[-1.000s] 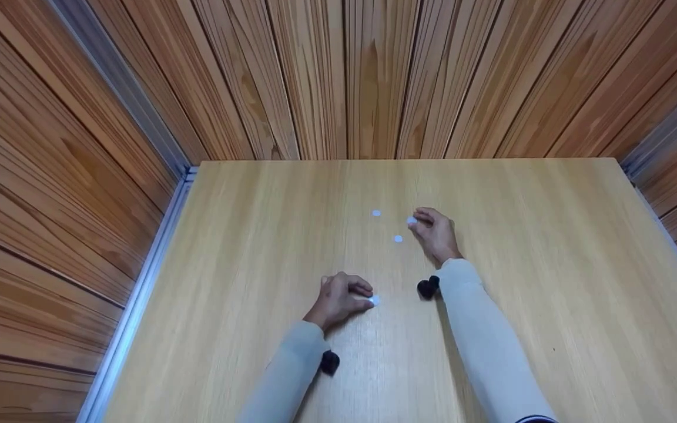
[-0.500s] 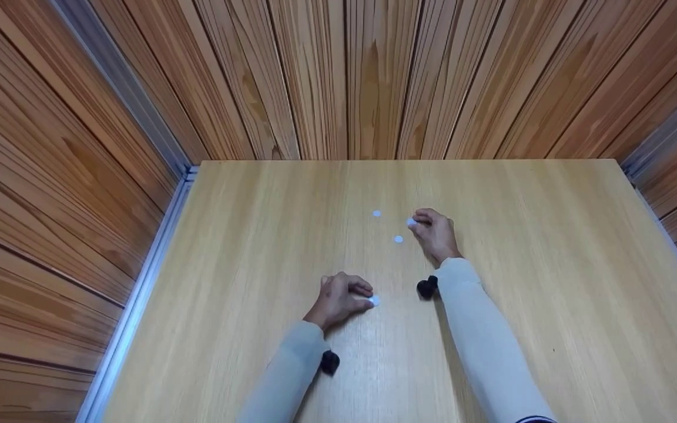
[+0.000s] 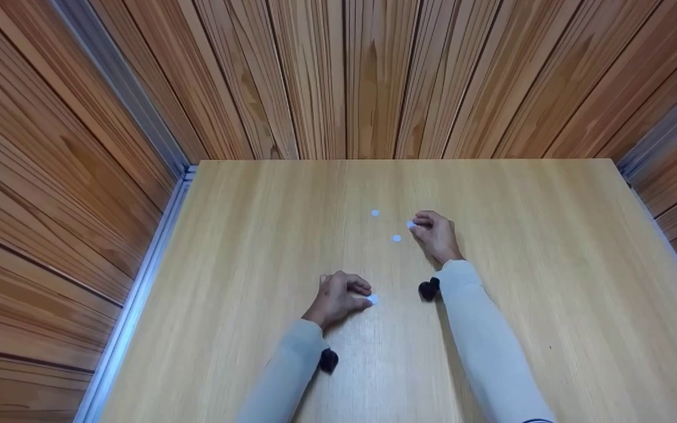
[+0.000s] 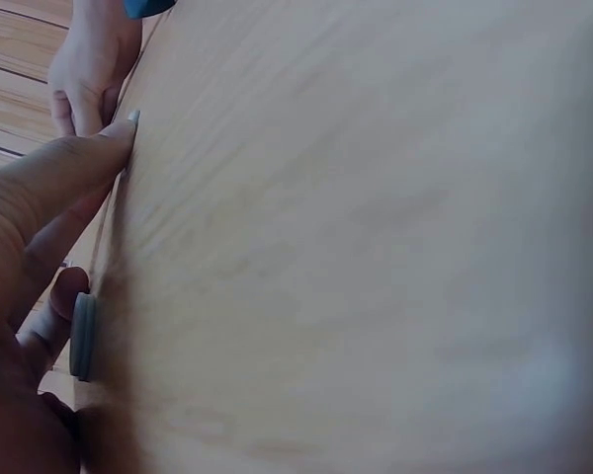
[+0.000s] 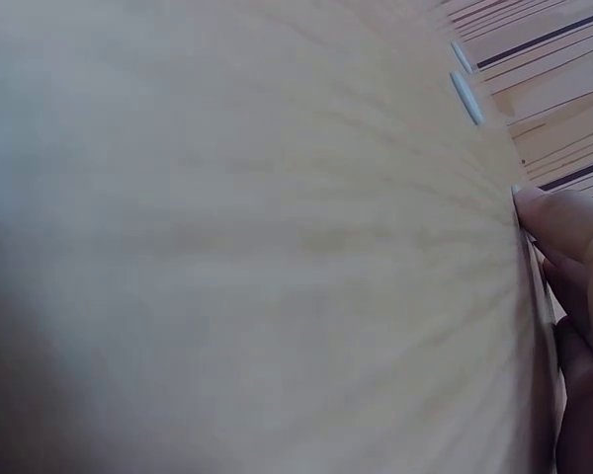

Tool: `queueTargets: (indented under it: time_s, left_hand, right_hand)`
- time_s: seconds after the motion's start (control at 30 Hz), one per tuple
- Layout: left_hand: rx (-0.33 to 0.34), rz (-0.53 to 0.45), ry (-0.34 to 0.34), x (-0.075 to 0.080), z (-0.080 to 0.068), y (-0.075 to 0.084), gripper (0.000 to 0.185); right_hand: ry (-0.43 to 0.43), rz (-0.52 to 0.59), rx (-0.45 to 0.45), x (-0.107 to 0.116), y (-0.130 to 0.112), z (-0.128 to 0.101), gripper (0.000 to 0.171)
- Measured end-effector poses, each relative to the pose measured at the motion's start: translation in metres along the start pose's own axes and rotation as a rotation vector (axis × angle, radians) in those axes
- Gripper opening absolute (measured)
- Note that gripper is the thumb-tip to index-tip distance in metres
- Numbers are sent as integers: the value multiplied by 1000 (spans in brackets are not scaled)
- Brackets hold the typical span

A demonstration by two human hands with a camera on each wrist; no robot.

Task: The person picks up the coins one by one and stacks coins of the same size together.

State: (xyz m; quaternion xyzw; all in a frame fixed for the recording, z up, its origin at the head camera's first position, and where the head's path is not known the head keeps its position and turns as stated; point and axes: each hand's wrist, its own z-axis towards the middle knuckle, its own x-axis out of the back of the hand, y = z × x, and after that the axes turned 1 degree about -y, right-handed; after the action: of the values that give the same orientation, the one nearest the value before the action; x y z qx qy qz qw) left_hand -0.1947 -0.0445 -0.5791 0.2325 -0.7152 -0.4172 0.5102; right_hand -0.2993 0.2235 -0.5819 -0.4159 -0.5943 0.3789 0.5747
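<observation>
My left hand [image 3: 338, 296] has thumb and fingers at a small white disc [image 3: 373, 299], pinching it at the table near the middle. In the left wrist view a pale disc edge [image 4: 83, 336], with a line round it like two stacked discs, shows by the curled fingers. Farther off, my right hand [image 3: 435, 235] pinches another white disc [image 3: 411, 224] between thumb and fingers. In the right wrist view that hand's thumb [image 5: 563, 222] reaches low along the table. Two more discs, one farther back [image 3: 375, 212] and one nearer [image 3: 396, 238], lie flat left of the right hand.
The wooden table [image 3: 244, 235] runs back to a plank wall [image 3: 327, 76]. Metal rails [image 3: 138, 299] border its left side, and another plank wall stands there. A dark wrist piece hangs by each pale sleeve [image 3: 485, 335].
The right hand and its disc have shifted slightly toward me. The left hand stays in place, and the two loose discs lie as before.
</observation>
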Motion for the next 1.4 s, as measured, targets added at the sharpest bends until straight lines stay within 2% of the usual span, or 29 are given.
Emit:
queueTargets:
  time_s: [0.23,0.53,0.7,0.87,1.1,1.33,1.4]
  left_hand:
    - [-8,16,-9,0,3,2,20]
    - [15,-36,-25,0,1,0,19]
    - [-1,-39,-39,2,-1,-3,19]
    - [-19,-23,-24,2,-2,-3,19]
    - [-1,-100,-21,0,-4,-3,21]
    - [-14,-46,-5,-1,-4,-1,19]
    - [-17,-61,-9,-1,-4,0,20]
  right_hand:
    - [-14,-10,-1,11,3,-8,37]
    - [-17,-29,-13,15,6,-21,35]
    - [-41,-28,2,14,7,-29,35]
    - [-78,-30,4,15,8,-38,36]
    - [-103,-71,36,15,8,-47,37]
    - [-114,-40,6,15,7,-56,40]
    - [-120,-41,22,14,7,-58,40]
